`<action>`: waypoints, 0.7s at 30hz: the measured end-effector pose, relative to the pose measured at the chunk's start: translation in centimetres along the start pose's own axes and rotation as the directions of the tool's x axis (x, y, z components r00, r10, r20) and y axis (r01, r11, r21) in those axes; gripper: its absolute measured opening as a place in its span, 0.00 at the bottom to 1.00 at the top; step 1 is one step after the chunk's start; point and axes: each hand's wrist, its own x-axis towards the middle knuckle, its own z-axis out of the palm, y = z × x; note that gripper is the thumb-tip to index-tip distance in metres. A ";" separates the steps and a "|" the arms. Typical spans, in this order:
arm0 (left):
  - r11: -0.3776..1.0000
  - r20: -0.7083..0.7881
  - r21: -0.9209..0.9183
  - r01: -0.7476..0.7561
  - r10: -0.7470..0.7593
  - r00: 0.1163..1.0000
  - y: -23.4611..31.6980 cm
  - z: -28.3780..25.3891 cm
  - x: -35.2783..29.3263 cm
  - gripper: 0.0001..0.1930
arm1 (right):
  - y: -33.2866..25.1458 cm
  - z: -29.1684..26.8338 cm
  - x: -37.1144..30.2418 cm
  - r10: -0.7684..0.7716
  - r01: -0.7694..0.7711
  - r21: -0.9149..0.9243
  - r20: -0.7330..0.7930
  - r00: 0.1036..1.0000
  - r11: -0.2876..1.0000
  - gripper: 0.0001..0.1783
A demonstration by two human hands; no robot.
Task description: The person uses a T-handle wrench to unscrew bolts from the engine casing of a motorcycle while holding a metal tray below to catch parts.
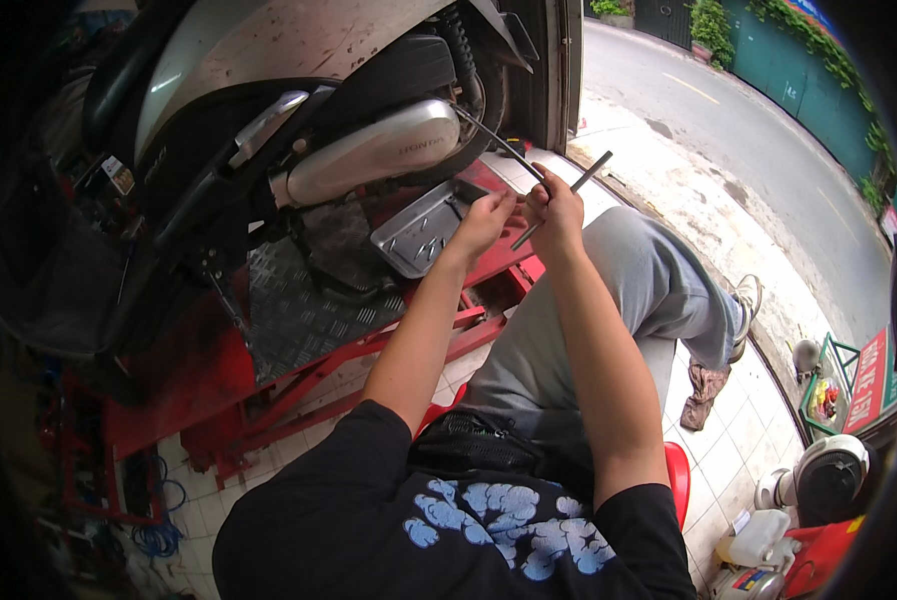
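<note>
My right hand (556, 212) is closed round a T-handle wrench (586, 174), near where its crossbar meets the long shaft. That shaft slants up and left toward the rear end of a silver engine-side cover (378, 150) on a scooter (258, 60); whether its tip touches anything cannot be told. Close beside it, my left hand (483, 226) has its fingers curled together in front of the right hand; anything between them is hidden. Just left of my left hand, a metal tray (400, 262) holds several small bolts (428, 249).
The scooter stands on a red lift platform (168, 400) with a dark tread plate (298, 310). A brown cloth (705, 394) lies on the tiles at the right. A helmet (830, 475), a plastic jug (758, 538) and a red sign (873, 375) are at the lower right, beside the street.
</note>
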 end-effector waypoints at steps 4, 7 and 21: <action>1.000 0.015 0.001 -0.009 0.009 1.000 0.0 -0.1 0.0 0.22 | 0.0 0.0 0.1 0.016 -0.016 0.035 0.004 1.000 0.999 0.17; 1.000 0.014 0.007 0.000 0.000 1.000 -0.1 -0.2 0.1 0.23 | 0.1 0.0 0.2 0.024 -0.024 0.030 0.010 1.000 0.999 0.16; 1.000 0.008 0.001 0.023 -0.023 1.000 0.4 -0.1 -0.3 0.23 | 0.0 0.1 -0.1 -0.027 0.026 -0.039 -0.002 1.000 0.999 0.15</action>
